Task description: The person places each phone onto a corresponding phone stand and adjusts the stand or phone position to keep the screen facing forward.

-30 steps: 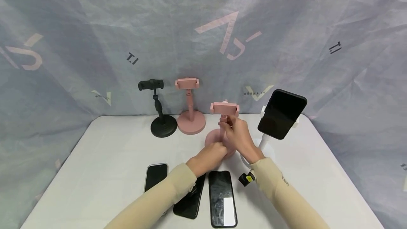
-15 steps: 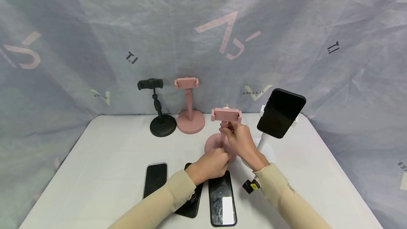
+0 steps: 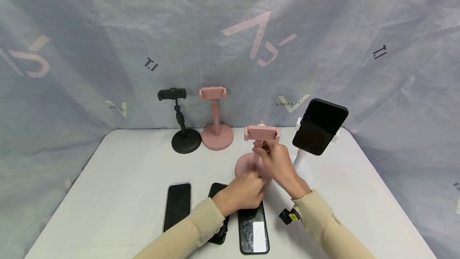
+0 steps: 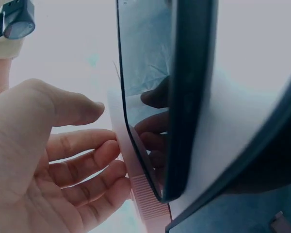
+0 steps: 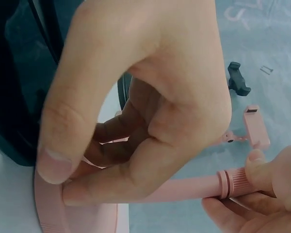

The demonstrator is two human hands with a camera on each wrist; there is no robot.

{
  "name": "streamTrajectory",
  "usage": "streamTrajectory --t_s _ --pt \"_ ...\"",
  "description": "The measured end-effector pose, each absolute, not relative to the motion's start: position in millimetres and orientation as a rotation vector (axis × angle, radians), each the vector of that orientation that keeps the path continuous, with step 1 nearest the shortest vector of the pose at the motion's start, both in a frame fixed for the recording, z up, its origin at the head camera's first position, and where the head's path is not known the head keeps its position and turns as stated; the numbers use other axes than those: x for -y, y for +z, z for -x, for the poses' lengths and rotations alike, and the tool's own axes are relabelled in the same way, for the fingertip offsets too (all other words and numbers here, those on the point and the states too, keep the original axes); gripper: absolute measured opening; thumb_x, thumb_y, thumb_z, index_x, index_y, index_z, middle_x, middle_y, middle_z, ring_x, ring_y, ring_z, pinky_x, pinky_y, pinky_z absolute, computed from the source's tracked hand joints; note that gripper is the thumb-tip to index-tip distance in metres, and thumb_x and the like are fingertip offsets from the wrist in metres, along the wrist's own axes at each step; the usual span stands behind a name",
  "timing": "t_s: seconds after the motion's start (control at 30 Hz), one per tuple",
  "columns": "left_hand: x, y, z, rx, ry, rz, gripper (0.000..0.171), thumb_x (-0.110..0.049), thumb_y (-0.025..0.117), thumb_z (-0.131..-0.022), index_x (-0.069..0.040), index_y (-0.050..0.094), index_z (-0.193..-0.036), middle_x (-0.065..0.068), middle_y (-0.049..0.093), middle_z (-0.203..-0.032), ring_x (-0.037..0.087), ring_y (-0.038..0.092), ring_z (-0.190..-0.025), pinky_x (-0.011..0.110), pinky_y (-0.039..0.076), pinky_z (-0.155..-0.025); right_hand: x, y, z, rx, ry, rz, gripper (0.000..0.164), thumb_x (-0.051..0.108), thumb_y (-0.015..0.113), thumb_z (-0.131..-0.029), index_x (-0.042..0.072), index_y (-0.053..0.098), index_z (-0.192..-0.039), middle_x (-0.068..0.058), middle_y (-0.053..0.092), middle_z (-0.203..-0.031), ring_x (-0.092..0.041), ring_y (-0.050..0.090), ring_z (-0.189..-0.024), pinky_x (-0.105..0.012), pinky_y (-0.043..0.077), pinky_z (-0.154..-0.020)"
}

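A pink phone stand [image 3: 261, 133] stands between both hands, its clamp holding nothing. My left hand [image 3: 242, 193] is at the near side of its round base [image 3: 246, 164]. In the right wrist view, thumb and fingers of that left hand [image 5: 150, 92] grip the base's rim [image 5: 48, 206]. Higher up, my right hand [image 3: 282, 163] pinches the pole just under the clamp; the right wrist view shows its fingertips on the ribbed collar [image 5: 240, 182]. A black phone [image 3: 253, 229] lies below my left hand, which covers its top end; the phone [image 4: 145, 48] looms close in the left wrist view.
Two more phones, one silver-edged [image 3: 177, 207] and one black [image 3: 217, 191] partly under my left arm, lie on the white table [image 3: 118, 195]. A black stand [image 3: 185, 141] and another pink stand [image 3: 217, 137] are at the back. A white stand holds a tilted phone [image 3: 320, 127] at right.
Held by both hands, the pink stand has moved a little toward me and to the right. My left hand now covers the top end of the middle phone. The other stands have stayed put.
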State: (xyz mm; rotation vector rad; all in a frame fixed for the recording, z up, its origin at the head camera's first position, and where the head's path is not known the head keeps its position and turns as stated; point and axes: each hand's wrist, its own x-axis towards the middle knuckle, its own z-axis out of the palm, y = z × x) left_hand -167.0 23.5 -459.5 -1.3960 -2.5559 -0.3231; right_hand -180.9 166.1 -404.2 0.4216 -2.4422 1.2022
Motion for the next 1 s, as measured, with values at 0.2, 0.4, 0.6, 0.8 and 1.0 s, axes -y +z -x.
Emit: streamTrajectory --t_s 0.2,0.4,0.6,0.8,1.0 --pt "-22 -463 165 2.525 -0.336 1.391 0.017 -0.014 0.065 -0.086 -0.014 0.061 -0.069 -0.001 0.055 -0.071 0.01 0.049 -0.065 0.026 0.047 -0.061 -168 -405 178 2.471 1.238 -0.415 0.013 0.013 0.067 -0.093 0.004 0.065 -0.102 -0.01 0.07 -0.093 -0.018 0.067 -0.086 -0.038 0.057 -0.071" --pt "-10 -464 162 2.551 -0.407 1.412 0.004 -0.017 0.066 -0.09 -0.015 0.069 -0.091 -0.003 0.059 -0.091 0.008 0.054 -0.079 0.023 0.051 -0.07 -172 -412 172 2.475 1.285 -0.436 0.025 0.01 0.064 -0.095 0.009 0.059 -0.119 -0.011 0.068 -0.112 -0.022 0.066 -0.102 -0.041 0.057 -0.082" --pt "8 -458 149 2.562 -0.43 1.439 0.007 -0.021 0.066 -0.093 -0.015 0.069 -0.094 -0.004 0.059 -0.094 0.007 0.055 -0.081 0.024 0.052 -0.073 -176 -423 155 2.478 1.268 -0.444 0.044 0.009 0.061 -0.095 0.01 0.049 -0.138 -0.012 0.062 -0.128 -0.022 0.066 -0.103 -0.037 0.058 -0.081" --pt "27 -455 128 2.678 -0.507 1.482 0.019 -0.029 0.065 -0.094 -0.018 0.071 -0.108 -0.006 0.065 -0.103 0.007 0.058 -0.093 0.025 0.052 -0.081 -182 -441 138 2.526 1.205 -0.439 0.033 0.007 0.062 -0.093 0.005 0.059 -0.126 -0.012 0.067 -0.117 -0.019 0.067 -0.096 -0.032 0.059 -0.076" --pt "47 -455 104 2.813 -0.662 1.493 0.023 -0.035 0.066 -0.093 -0.022 0.07 -0.112 -0.01 0.063 -0.109 0.003 0.055 -0.1 0.024 0.052 -0.084 -185 -462 126 2.609 1.162 -0.465 0.011 0.003 0.066 -0.089 0.007 0.07 -0.099 -0.001 0.07 -0.088 -0.007 0.064 -0.077 -0.024 0.056 -0.062"
